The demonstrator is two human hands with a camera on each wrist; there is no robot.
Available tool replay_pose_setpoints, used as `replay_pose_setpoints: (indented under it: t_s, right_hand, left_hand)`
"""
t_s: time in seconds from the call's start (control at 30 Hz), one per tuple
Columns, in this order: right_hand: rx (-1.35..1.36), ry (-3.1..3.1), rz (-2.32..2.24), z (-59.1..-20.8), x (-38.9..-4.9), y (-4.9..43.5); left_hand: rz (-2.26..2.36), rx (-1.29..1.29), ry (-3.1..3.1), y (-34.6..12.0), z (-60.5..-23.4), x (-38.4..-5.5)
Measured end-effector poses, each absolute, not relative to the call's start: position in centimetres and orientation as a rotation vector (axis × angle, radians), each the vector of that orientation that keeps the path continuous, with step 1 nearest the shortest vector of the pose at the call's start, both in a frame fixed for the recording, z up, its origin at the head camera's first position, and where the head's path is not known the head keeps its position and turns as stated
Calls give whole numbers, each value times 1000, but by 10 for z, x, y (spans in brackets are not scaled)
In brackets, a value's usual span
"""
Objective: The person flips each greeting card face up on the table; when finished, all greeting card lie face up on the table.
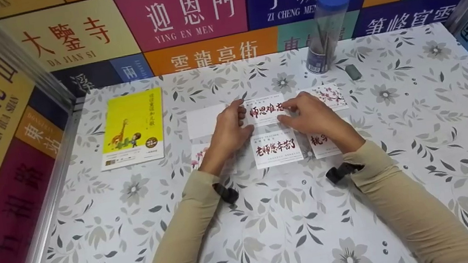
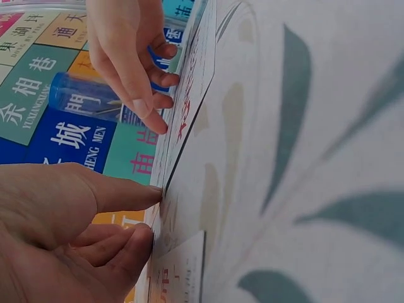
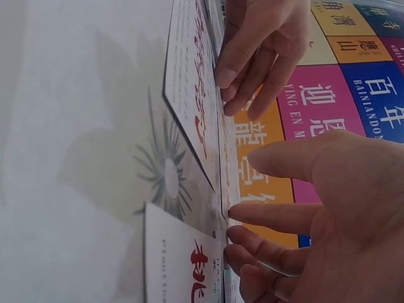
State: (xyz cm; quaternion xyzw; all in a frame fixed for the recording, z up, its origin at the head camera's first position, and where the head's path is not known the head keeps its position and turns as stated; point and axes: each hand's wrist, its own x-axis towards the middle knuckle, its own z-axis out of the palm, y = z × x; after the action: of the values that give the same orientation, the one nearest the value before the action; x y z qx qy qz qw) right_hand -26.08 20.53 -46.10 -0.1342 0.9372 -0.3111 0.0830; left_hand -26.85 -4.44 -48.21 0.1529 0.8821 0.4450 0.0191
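Several small cards lie in two rows on the patterned table. My left hand (image 1: 229,127) has its fingertips at the left edge of the top middle card (image 1: 265,110), which bears red brush characters. At that card's right edge are the fingertips of my right hand (image 1: 309,113), its thumb lifted off in the right wrist view. Below lies another lettered card (image 1: 277,150). A plain white card (image 1: 204,122) and a floral card (image 1: 201,154) are partly covered by my left hand and arm. On the right, a blossom card (image 1: 331,96) and a lettered card (image 1: 324,146) are partly hidden too.
A yellow book (image 1: 133,123) lies at the left of the table (image 1: 277,236). Toward the back right stands a clear tube (image 1: 324,34) with a blue lid, a small dark green block (image 1: 352,72) beside it. Panels with lettering (image 1: 192,10) wall in the table.
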Motion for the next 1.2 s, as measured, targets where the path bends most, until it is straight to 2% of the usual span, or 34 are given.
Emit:
replay_pose_setpoints:
  t_s: [0.17,0.37,0.77,0.93,1.2]
  right_hand:
    - [-409,2810,-953,-459,-260,199]
    - [-502,2764,-1017,-454,-257,179]
    - [-754,2630,-980,-454,-257,99]
    - [-750,2631,-890,-459,-261,78]
    - [-770,2650,-840,-463,-262,76]
  left_hand:
    - [1504,449,2729,-53,-476,-273]
    - [1543,339,2790,-87,-466,-276]
    - [1297,-22,2813,-166,-474,-260]
    - [1248,-110,2778,-172,-471,-260]
    - [1209,-122,2744,-169,-469,-256]
